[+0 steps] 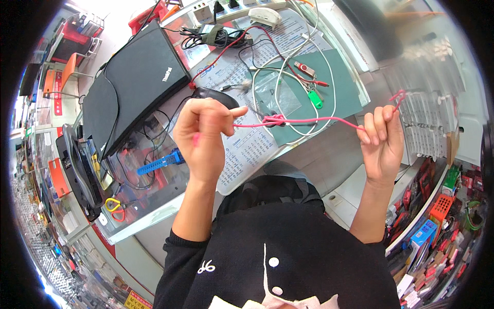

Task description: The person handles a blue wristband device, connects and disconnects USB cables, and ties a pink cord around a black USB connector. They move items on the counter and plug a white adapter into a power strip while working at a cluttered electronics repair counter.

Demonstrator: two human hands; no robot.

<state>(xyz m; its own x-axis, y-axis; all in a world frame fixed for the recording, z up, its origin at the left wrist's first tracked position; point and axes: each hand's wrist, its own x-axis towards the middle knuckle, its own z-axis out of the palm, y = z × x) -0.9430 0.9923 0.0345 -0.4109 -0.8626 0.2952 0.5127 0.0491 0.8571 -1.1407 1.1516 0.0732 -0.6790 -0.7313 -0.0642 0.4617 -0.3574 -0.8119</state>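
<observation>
Pink cord, left hand to right hand

Thin, smooth-looking bright pink cord: one slender, flexible length, its material hard to tell.
Span: held in the air between the left hand and the right hand, running nearly crosswise with a slight bow.
Looped bunch: strands doubled and gathered, nearer the left hand; how tightly, unclear.
Curled pink tip: crinkled, poking up beyond the right hand's fingers.
</observation>
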